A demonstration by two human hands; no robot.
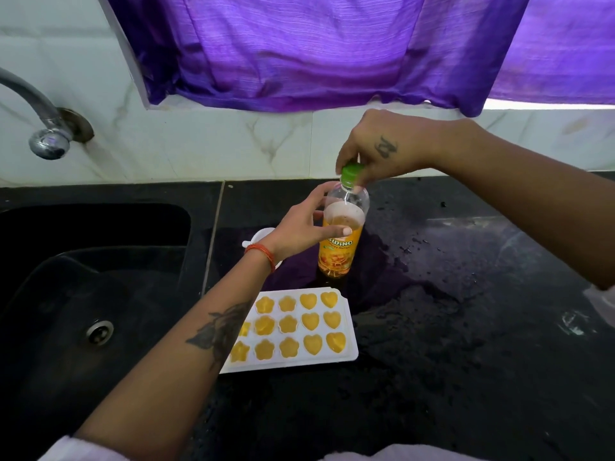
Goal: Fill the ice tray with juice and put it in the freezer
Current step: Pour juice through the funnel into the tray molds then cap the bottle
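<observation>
A white ice tray [349, 327] lies on the black counter, its heart, flower and star moulds filled with orange juice; my left forearm hides its left end. Behind it a clear juice bottle [339, 251] stands upright, partly full, with an orange label. My left hand [299, 227] curls round the bottle's upper body from the left. My right hand [376, 148] comes down from above and pinches the green cap [352, 173] on the bottle's neck.
A black sink [100, 261] with a metal drain [100, 332] fills the left side, under a chrome tap [50, 141]. The counter [466, 327] right of the tray is wet. A white object [261, 235] sits behind my left wrist. A purple curtain [316, 51] hangs over the marble wall.
</observation>
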